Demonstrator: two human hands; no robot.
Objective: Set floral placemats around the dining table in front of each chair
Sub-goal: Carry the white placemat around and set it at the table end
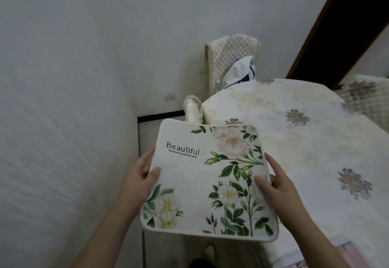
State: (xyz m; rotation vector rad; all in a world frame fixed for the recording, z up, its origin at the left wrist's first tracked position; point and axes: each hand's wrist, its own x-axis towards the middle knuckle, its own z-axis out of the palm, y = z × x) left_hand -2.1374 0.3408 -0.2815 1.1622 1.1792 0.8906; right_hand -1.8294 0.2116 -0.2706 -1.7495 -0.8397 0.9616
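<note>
**Placemat in hand, not yet on the worktop**

Hands first: left hand [140, 173] pinches the left edge of the floral placemat [207, 180], thumb on top, fingers curled under. Right hand [275, 178] grips the right edge the same way, thumb on the printed face, fingers along and behind the rim. Both closed on the mat; it hangs in the air between them, tilted toward the camera, its far right corner overlapping the near edge of the worktop [294, 141] in the view. Whether it touches there can't be told.

Step, as a judgement: carry/approach phase, w/ this mat still to be laid. No mat shows on the visible part of the worktop. Next move prob. calls for swinging the mat right and forward over the cloth, lowering it flat, squaring it to the edge in front of a chair [229, 57], then letting go w/ both hands.

Materials & shapes: mat is a rounded-corner rectangle, cream, piped border, looks thin but fairly stiff since it barely sags between the two grips. Print: pale pink and white blooms, green leaves, black "Beautiful" lettering. Worktop is covered by a cream cloth w/ grey-brown floral medallions, smooth, slightly glossy. Chair at the far end wears a quilted diamond-stitch cover; something white and dark lies against its back, unclear what. Wall [73, 78] beyond is plain, lightly textured.
</note>
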